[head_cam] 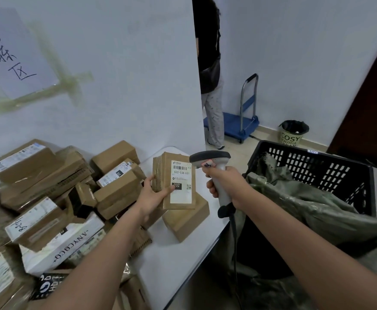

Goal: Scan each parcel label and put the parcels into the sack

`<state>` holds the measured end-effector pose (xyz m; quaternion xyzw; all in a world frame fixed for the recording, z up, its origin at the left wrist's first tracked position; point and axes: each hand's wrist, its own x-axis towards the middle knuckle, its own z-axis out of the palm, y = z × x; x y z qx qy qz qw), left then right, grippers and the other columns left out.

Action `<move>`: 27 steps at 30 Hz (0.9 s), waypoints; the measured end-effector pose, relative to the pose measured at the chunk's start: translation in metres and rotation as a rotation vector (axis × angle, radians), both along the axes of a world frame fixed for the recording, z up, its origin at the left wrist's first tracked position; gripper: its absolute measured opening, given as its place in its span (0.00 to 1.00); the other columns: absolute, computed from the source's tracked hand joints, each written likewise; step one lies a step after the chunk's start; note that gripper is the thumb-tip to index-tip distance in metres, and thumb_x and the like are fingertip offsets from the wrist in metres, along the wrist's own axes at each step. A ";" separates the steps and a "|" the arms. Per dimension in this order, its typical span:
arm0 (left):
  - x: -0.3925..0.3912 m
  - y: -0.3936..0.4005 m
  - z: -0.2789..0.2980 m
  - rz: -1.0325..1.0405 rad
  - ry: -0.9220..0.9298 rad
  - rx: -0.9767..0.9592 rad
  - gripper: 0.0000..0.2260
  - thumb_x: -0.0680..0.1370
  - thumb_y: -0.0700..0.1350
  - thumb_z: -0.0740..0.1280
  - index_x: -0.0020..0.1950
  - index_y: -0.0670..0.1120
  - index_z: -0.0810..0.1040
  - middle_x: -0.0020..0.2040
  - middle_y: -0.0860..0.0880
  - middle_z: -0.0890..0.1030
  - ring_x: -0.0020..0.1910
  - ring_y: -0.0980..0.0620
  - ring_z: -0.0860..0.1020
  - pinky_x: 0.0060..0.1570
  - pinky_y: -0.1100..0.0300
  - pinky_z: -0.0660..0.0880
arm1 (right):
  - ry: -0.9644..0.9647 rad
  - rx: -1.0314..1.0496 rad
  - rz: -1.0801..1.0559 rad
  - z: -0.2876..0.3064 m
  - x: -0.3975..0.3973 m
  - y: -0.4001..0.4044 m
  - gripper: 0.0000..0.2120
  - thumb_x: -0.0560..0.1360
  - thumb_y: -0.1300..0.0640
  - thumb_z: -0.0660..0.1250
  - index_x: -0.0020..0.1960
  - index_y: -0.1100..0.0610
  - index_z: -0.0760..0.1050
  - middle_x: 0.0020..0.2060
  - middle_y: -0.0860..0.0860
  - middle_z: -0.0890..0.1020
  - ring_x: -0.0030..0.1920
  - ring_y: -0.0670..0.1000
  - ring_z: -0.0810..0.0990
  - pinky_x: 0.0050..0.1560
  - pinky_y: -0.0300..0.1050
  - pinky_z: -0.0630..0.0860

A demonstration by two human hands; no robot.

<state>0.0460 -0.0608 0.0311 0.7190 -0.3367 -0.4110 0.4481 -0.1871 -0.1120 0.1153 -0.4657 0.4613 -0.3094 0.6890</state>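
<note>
My left hand [155, 194] holds a flat brown cardboard parcel [168, 198] upright above the table, its white label [182, 182] with barcode and "032" facing me. My right hand [224, 184] grips a grey handheld barcode scanner [209, 158], whose head points left at the label from a short distance. A cable hangs from the scanner's handle. To the right, a dark green sack [306, 204] lies open inside a black plastic basket [330, 166]. A heap of brown parcels [55, 198] covers the left of the white table [183, 260].
Another brown box [186, 222] sits on the table right under the held parcel. A person [211, 70] stands beyond the wall corner by a blue hand trolley [239, 124]. A small lined bin [293, 133] stands by the far wall. A dark door [371, 113] is at right.
</note>
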 end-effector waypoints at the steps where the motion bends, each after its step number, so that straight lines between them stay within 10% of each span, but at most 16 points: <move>1: -0.001 0.000 0.000 0.004 0.004 -0.002 0.42 0.73 0.48 0.77 0.78 0.51 0.54 0.58 0.50 0.78 0.50 0.56 0.81 0.50 0.58 0.79 | 0.010 0.002 0.003 0.000 -0.001 -0.001 0.10 0.77 0.54 0.70 0.43 0.60 0.74 0.29 0.55 0.76 0.25 0.49 0.73 0.26 0.39 0.71; 22: 0.009 -0.004 0.001 -0.035 0.018 0.011 0.47 0.67 0.56 0.79 0.78 0.57 0.54 0.68 0.48 0.74 0.61 0.49 0.79 0.65 0.45 0.75 | 0.050 0.012 -0.012 -0.006 0.007 -0.001 0.10 0.77 0.54 0.69 0.45 0.61 0.74 0.30 0.55 0.78 0.27 0.49 0.74 0.28 0.40 0.73; 27: -0.007 0.001 0.002 -0.066 0.012 0.002 0.35 0.75 0.50 0.74 0.75 0.55 0.57 0.57 0.56 0.78 0.47 0.65 0.79 0.49 0.65 0.79 | 0.025 0.074 -0.144 -0.026 -0.005 -0.007 0.10 0.76 0.55 0.69 0.46 0.62 0.75 0.29 0.55 0.78 0.26 0.49 0.74 0.28 0.41 0.72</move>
